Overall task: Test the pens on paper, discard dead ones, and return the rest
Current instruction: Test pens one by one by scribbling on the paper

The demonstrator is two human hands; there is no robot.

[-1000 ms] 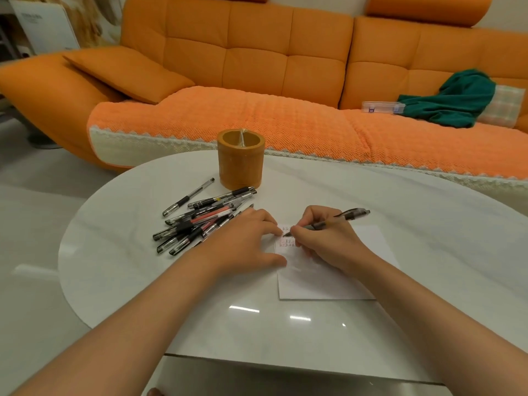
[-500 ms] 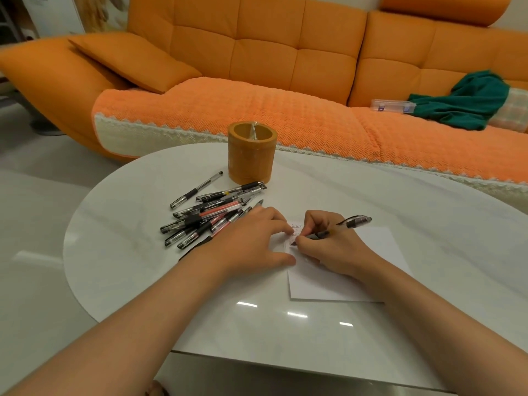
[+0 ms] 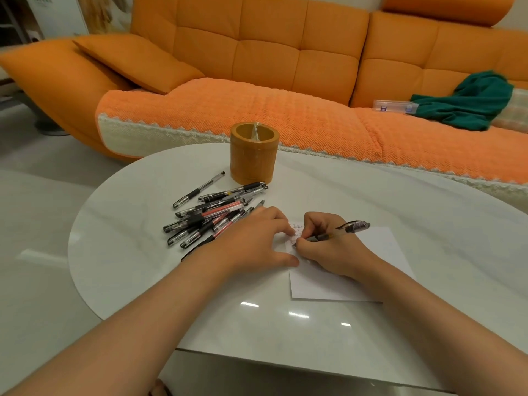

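The right hand (image 3: 331,247) pinches a clear black-capped pen (image 3: 340,231), tip on the white paper sheet (image 3: 380,247) at table centre; the left hand (image 3: 257,241) presses its left edge flat-fingered. Lifting that hand risks the paper sliding.

Left hand (image 3: 257,241) pressed flat, right hand (image 3: 328,250) pinching pen (image 3: 353,226)

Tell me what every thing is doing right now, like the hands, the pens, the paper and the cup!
paper: flat on the table, small marks in its far left corner.
pen: tilted, tip on the paper.
right hand: grips the pen.
left hand: flat, fingertips pressing the paper down.
pile of pens: lying loose beside the pen holder.
pen holder: upright, no pens sticking out.
green cloth: crumpled on the sofa.
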